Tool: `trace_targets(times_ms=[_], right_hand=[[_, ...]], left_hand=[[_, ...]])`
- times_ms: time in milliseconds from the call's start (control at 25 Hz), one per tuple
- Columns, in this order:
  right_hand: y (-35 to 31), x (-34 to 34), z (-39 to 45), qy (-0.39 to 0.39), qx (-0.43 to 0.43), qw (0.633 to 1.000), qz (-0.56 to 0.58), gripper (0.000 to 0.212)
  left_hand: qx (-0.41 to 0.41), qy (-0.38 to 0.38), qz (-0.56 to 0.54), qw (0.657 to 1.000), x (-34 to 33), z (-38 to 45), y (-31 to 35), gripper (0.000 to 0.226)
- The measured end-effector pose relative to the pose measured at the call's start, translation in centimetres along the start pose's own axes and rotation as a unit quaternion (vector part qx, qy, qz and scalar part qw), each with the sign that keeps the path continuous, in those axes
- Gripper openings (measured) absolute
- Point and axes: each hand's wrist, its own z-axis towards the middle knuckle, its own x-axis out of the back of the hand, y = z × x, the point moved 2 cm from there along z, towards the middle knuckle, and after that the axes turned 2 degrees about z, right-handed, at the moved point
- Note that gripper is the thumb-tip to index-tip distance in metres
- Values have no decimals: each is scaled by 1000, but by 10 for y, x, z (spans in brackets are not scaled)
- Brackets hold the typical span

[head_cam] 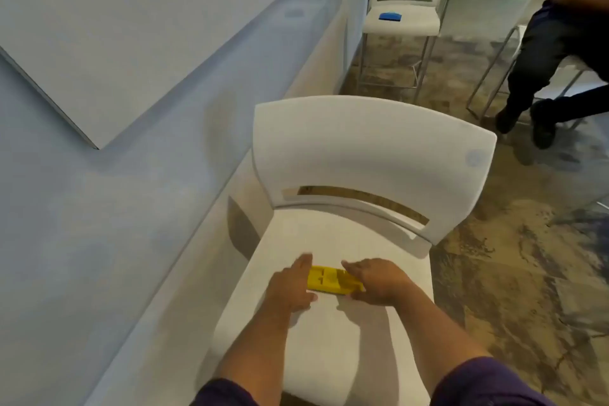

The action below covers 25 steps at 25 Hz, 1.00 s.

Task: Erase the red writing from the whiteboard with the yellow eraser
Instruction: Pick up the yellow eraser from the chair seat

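Head view: whiteboard (99,30) is seen upper left on the wall, no red writing visible on the part shown. White chair (372,155) is placed beside the wall. Yellow eraser (333,279) lies on its seat, flanked by left hand (291,283), fingers straight and touching it, and right hand (379,280), fingers curled over its end.

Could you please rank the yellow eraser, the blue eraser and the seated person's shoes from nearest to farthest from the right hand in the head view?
From the right hand:
1. Yellow eraser, touching it, on the near chair's seat.
2. Seated person's shoes, upper right, on the floor.
3. Blue eraser, on the far chair's seat.
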Motion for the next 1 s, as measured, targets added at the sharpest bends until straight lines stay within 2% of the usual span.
trace_targets(times_ms=[80,200,280,400,600,720,880,1000], right_hand=[[-3,-1,13,-21,0,1000,-22,72],[-5,-7,27,-23,13,999,-42,58],[-4,-7,30,-16,14,999,-50,48],[2,-13,31,-3,1,999,-37,44],[8,-9,22,35,4,999,-8,45],[12,4,17,67,23,997,-10,44],[10,30,14,124,57,990,-20,46],[1,54,13,169,79,982,-29,49]], left_hand=[[16,-11,-46,999,-9,6,5,83],[39,-3,-27,999,-26,10,17,60],[43,-3,-13,999,-32,12,21,58],[48,33,-34,998,-39,14,23,54],[105,61,-203,972,-38,17,35,60],[130,97,-149,975,-27,18,38,60],[108,159,-68,979,-1,11,35,55],[102,186,-55,976,20,3,27,70]])
